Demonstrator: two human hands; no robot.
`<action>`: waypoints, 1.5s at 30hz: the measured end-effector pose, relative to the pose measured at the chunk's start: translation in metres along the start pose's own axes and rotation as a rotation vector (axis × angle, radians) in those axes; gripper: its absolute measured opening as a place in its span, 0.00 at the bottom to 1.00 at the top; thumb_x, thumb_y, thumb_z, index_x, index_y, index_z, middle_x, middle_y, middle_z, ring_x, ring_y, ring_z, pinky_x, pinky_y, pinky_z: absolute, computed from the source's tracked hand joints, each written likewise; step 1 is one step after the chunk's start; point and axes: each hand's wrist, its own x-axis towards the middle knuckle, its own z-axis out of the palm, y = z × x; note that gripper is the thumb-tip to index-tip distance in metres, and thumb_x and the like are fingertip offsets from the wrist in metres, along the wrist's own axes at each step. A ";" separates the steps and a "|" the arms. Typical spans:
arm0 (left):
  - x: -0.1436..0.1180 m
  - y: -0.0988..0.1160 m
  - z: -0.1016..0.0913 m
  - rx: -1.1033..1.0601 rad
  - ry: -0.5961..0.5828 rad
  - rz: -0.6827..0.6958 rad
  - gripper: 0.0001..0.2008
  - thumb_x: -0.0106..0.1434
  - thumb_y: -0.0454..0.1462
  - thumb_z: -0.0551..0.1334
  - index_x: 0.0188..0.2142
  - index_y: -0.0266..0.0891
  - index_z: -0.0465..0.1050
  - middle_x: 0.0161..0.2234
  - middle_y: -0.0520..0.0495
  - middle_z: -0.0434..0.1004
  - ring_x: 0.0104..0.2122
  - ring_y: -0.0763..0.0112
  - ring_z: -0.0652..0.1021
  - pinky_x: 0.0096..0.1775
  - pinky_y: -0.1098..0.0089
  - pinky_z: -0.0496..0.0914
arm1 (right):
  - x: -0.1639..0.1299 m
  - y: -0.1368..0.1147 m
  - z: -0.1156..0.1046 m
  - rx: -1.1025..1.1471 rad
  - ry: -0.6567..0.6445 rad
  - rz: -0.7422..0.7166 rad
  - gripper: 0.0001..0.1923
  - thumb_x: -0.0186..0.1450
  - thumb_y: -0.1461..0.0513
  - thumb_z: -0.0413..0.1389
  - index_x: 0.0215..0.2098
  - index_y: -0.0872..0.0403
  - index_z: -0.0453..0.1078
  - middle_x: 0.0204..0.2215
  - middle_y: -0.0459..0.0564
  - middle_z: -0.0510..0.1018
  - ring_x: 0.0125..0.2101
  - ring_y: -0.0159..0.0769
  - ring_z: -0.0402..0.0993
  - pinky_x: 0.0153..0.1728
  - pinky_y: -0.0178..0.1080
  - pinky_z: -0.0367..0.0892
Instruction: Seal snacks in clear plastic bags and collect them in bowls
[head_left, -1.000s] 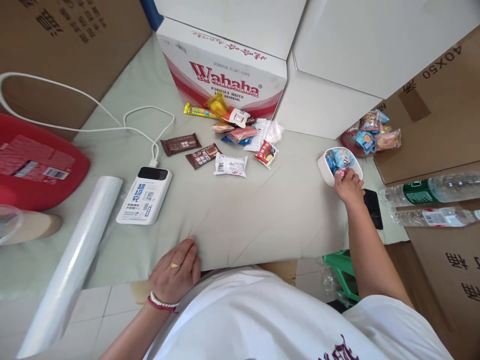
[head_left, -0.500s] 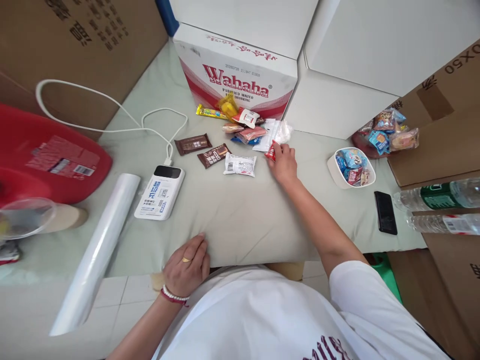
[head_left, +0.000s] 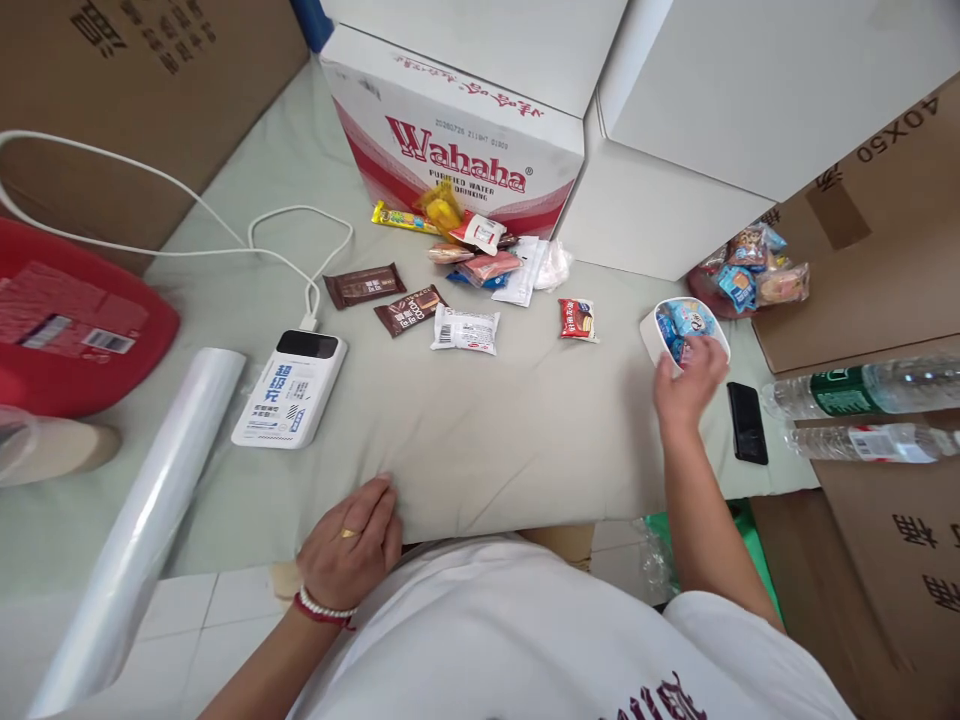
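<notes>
- Left hand [head_left: 351, 545]: laid flat, fingers loosely together and holding nothing, on the near edge of the tabletop [head_left: 487, 440], which is covered in pale green cloth.
- Right hand [head_left: 686, 380]: at the near rim of the white bowl [head_left: 651, 335], fingers curled over its contents; whether anything is pinched cannot be told.
- White bowl: small, rounded, filled with blue and red wrapped sweets (individually packed, glossy film).
- Red snack packet [head_left: 577, 319]: flat on the cloth, alone, between the bowl and the white wrapped cake [head_left: 465, 330].
- Open room: wide bare cloth in the middle of the tabletop, between both hands and the snacks.
- Far edge: closed off by a Wahaha carton [head_left: 457, 150] and plain white boxes; loose snack pile [head_left: 480, 255] against the carton's foot.
- Two brown chocolate bars [head_left: 390, 298]: flat, just left of the white cake.
- Power bank [head_left: 289, 388]: white, rectangular, cabled, beside a roll of clear film [head_left: 142, 540] along the left edge.
- Black phone [head_left: 746, 422]: flat, just right of the right hand; two plastic water bottles [head_left: 862, 410] lying on their sides beyond it.
- Clear bag of sweets [head_left: 750, 265]: behind the bowl, against a brown carton.
</notes>
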 end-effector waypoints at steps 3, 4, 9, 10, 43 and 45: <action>0.000 0.000 0.000 0.018 0.013 -0.002 0.17 0.54 0.25 0.68 0.44 0.37 0.77 0.43 0.42 0.86 0.37 0.61 0.84 0.40 0.64 0.76 | -0.003 0.050 0.000 -0.058 0.065 0.191 0.31 0.68 0.48 0.53 0.63 0.58 0.67 0.65 0.70 0.62 0.63 0.60 0.61 0.63 0.63 0.57; 0.000 0.000 0.000 0.022 0.014 0.003 0.17 0.54 0.25 0.68 0.44 0.36 0.77 0.43 0.41 0.86 0.36 0.60 0.84 0.40 0.64 0.76 | -0.001 0.061 0.005 -0.033 0.032 0.194 0.31 0.69 0.48 0.51 0.62 0.57 0.68 0.63 0.69 0.64 0.62 0.58 0.63 0.62 0.62 0.59; 0.001 0.000 -0.001 0.033 0.013 0.016 0.18 0.53 0.25 0.68 0.44 0.36 0.76 0.43 0.41 0.86 0.36 0.60 0.84 0.39 0.64 0.77 | 0.024 0.059 0.037 0.017 -0.090 0.175 0.30 0.71 0.48 0.49 0.63 0.56 0.68 0.57 0.67 0.71 0.58 0.54 0.66 0.59 0.57 0.63; 0.001 0.000 -0.001 0.035 0.013 0.014 0.18 0.53 0.25 0.68 0.44 0.36 0.76 0.43 0.41 0.86 0.36 0.60 0.84 0.39 0.64 0.76 | 0.033 0.051 0.043 -0.001 -0.099 0.191 0.30 0.71 0.48 0.49 0.64 0.57 0.68 0.57 0.68 0.71 0.57 0.55 0.66 0.59 0.58 0.63; 0.146 -0.022 0.091 -0.216 -0.550 -0.363 0.25 0.72 0.39 0.51 0.65 0.40 0.69 0.71 0.37 0.61 0.71 0.49 0.61 0.69 0.41 0.53 | 0.096 -0.132 0.086 0.543 -0.350 0.087 0.13 0.64 0.61 0.52 0.41 0.55 0.77 0.34 0.52 0.81 0.37 0.42 0.76 0.44 0.42 0.69; 0.146 -0.020 0.093 -0.187 -0.573 -0.354 0.25 0.73 0.39 0.49 0.66 0.40 0.68 0.71 0.38 0.60 0.72 0.51 0.60 0.69 0.43 0.51 | 0.118 -0.131 0.098 0.554 -0.290 0.120 0.14 0.64 0.60 0.52 0.44 0.55 0.76 0.36 0.54 0.80 0.39 0.44 0.76 0.45 0.44 0.70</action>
